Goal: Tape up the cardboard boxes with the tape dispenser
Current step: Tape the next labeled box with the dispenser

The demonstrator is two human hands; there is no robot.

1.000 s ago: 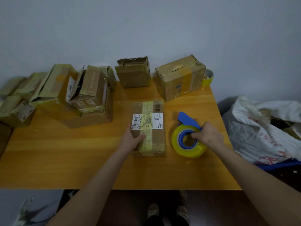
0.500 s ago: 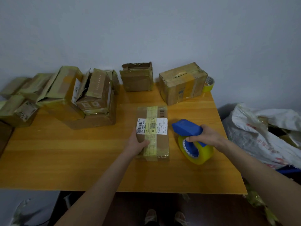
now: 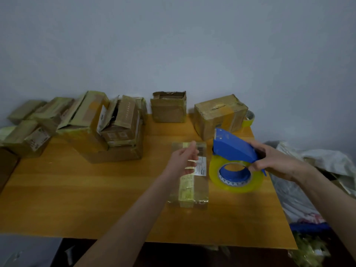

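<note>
Cardboard, flat and glossy under yellowish tape: the box (image 3: 200, 187) lies on the wooden table (image 3: 77, 199). Your right hand (image 3: 273, 162) grips the blue plastic tape dispenser (image 3: 235, 147), now raised just beside it; your left hand (image 3: 183, 160) has lifted off, fingers loosely spread.

A wooden table (image 3: 77, 199) with an orange-yellow top stands against a plain pale grey wall (image 3: 173, 45). At its far right corner a yellowish roll of tape (image 3: 249, 118) stands on edge. Beside the table's right side lies a crumpled white plastic bag (image 3: 327, 162), with something blue (image 3: 308, 227) below it and crinkled yellowish wrapping (image 3: 310, 251) nearer the camera.
</note>
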